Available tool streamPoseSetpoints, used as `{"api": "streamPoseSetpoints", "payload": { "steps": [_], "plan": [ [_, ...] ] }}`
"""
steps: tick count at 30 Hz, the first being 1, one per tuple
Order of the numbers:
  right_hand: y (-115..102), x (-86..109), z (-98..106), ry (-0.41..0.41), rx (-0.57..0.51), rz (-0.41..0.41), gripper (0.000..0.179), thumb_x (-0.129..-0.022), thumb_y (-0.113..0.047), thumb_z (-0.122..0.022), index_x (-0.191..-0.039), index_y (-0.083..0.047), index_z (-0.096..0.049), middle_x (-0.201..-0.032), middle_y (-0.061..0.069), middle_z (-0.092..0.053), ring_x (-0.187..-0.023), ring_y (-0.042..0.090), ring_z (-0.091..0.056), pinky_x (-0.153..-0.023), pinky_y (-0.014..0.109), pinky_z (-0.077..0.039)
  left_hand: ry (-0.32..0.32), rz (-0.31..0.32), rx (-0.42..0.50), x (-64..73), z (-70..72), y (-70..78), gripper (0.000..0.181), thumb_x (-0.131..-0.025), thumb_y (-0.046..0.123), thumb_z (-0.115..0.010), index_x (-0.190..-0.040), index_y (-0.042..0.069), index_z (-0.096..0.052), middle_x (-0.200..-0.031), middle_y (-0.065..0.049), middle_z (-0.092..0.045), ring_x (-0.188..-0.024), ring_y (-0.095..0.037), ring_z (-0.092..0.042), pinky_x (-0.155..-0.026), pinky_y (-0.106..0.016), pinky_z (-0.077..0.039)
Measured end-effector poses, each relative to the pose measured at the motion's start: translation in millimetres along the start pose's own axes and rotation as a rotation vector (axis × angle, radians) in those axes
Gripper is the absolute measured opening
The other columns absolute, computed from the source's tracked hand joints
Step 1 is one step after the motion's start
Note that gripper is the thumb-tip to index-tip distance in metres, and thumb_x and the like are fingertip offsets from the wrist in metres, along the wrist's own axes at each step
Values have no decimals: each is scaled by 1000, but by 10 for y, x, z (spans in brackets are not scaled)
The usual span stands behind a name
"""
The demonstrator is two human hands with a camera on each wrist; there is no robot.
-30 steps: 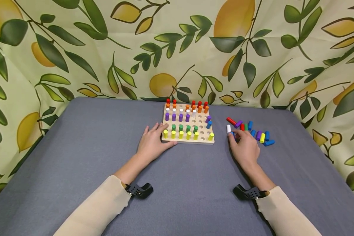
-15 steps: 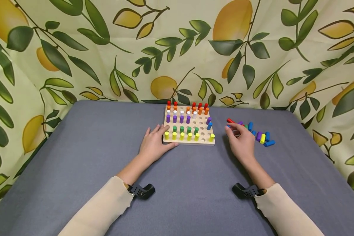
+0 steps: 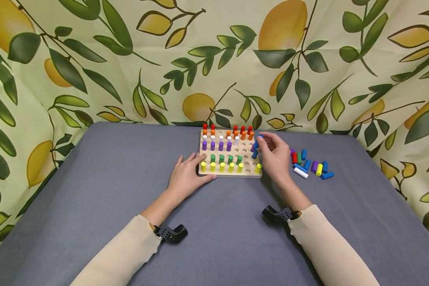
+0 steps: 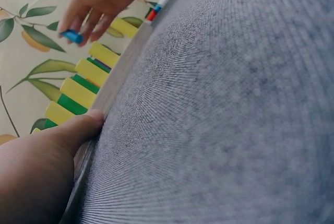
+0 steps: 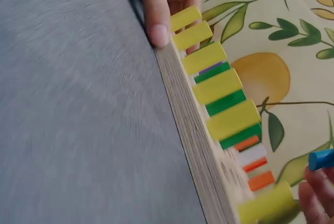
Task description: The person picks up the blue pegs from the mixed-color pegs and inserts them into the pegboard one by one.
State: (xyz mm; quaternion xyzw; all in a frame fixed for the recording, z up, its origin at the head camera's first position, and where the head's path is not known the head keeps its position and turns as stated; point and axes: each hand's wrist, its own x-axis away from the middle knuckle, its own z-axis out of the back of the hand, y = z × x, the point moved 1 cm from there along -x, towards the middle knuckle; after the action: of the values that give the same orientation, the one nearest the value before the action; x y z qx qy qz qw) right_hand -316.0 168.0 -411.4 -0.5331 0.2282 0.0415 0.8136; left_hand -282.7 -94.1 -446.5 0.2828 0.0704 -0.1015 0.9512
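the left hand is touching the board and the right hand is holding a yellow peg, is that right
Not quite: the right hand is holding a blue peg, not a yellow one, as the left wrist view shows. The left hand is indeed touching the board.

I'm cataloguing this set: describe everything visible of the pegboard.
The pegboard is a pale rectangular slab, apparently wood, with layered edges and round holes. It lies flat on grey cloth. Red, orange, white, purple, blue, green and yellow pegs stand in it; some holes are vacant. The left hand holds its near left corner.
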Motion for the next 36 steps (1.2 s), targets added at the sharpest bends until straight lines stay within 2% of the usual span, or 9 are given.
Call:
{"api": "streamPoseSetpoints", "payload": {
  "steps": [3,7,9,11,14,17,20,27,36],
  "plan": [
    [51,4,-111,18,-64,27,31,-101,-24,-63,-124,-4,-69,-105,17,-73,-88,28,-67,-74,12,-52,1,8,0,3,-7,9,79,-80,57,-80,-144,16,-58,-150,-15,-55,-147,-29,-45,-128,-57,-19],
    [131,49,-195,73,-112,76,28,-100,-13,-63,-123,2,-68,-104,23,-72,-87,27,-64,-76,13,-49,-13,11,5,0,-14,39,79,-80,57,-80,-144,17,-57,-151,-15,-53,-147,-29,-45,-128,-57,-19],
    [101,85,-199,80,-110,90,27,-99,-8,-63,-122,5,-67,-103,25,-72,-89,27,-64,-80,16,-50,-19,14,7,-2,-15,48,79,-80,57,-79,-145,17,-57,-152,-15,-53,-148,-29,-44,-128,-57,-18],
    [12,123,-188,73,-100,91,26,-99,-6,-62,-122,8,-66,-105,28,-71,-90,20,-63,-83,17,-50,-21,21,8,1,-8,45,80,-80,58,-79,-145,17,-57,-152,-15,-52,-148,-29,-43,-128,-56,-18],
    [-46,151,-196,47,-76,59,27,-99,-6,-62,-121,9,-66,-108,29,-71,-90,9,-62,-83,16,-49,-18,26,2,6,-5,20,79,-80,59,-79,-145,18,-56,-152,-15,-52,-148,-28,-43,-128,-55,-17],
    [70,119,-231,48,-92,19,26,-99,-8,-63,-120,8,-68,-106,27,-72,-81,1,-59,-74,13,-47,-16,19,-4,10,1,13,79,-81,58,-79,-145,17,-56,-152,-15,-52,-148,-29,-44,-128,-56,-18],
    [206,80,-251,47,-103,-18,26,-99,-13,-64,-119,4,-70,-103,24,-73,-76,1,-56,-68,12,-44,-14,18,-8,9,4,21,79,-81,57,-79,-145,17,-56,-152,-16,-52,-148,-29,-44,-128,-56,-18],
    [228,63,-248,14,-42,-90,22,-99,-18,-65,-115,-5,-74,-96,17,-73,-77,4,-57,-65,14,-42,-4,15,1,6,9,22,79,-80,56,-80,-144,16,-57,-152,-15,-52,-147,-29,-44,-128,-56,-18],
    [227,43,-264,-36,8,-101,23,-97,-16,-67,-114,-4,-74,-101,16,-75,-83,9,-59,-69,13,-43,-16,25,-4,-4,-7,16,79,-80,57,-79,-144,16,-57,-153,-16,-51,-148,-30,-44,-128,-56,-18]
  ]
}}
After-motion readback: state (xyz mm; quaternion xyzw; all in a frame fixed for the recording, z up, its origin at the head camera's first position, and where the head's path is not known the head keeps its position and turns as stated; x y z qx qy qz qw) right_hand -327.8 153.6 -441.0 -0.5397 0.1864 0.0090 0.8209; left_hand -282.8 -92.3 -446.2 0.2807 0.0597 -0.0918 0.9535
